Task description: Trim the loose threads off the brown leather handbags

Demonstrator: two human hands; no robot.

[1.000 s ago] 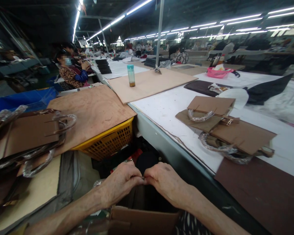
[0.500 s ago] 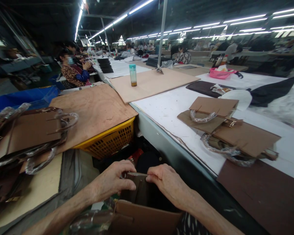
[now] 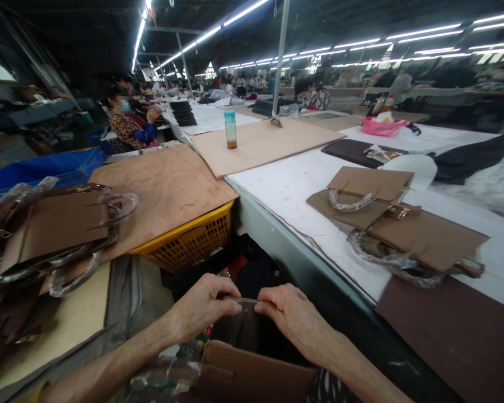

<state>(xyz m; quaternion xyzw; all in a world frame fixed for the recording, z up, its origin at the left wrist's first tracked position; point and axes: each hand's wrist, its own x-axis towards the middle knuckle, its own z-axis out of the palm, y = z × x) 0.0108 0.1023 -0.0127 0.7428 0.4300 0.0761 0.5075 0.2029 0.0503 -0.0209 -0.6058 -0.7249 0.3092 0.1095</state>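
A brown handbag (image 3: 256, 369) rests low in front of me, its near panel facing up at the bottom of the view. My left hand (image 3: 205, 308) pinches the top edge of the bag's far side between thumb and fingers. Close beside it, my right hand (image 3: 289, 310) pinches the same edge, a short gap from the left. A plastic-wrapped handle (image 3: 163, 378) lies at the bag's left. The lower part of the bag runs out of view.
Brown bags with wrapped handles lie on the white-topped table (image 3: 273, 173) at right and in a pile (image 3: 63, 224) at left. A yellow crate (image 3: 197, 238) stands under a wooden board (image 3: 163, 190). A bottle (image 3: 230, 130) stands farther back; a co-worker (image 3: 128, 123) sits at upper left.
My left thumb has come up onto the bag's edge, closing the left hand's pinch. The right hand keeps its grip. The whole view has shifted slightly.
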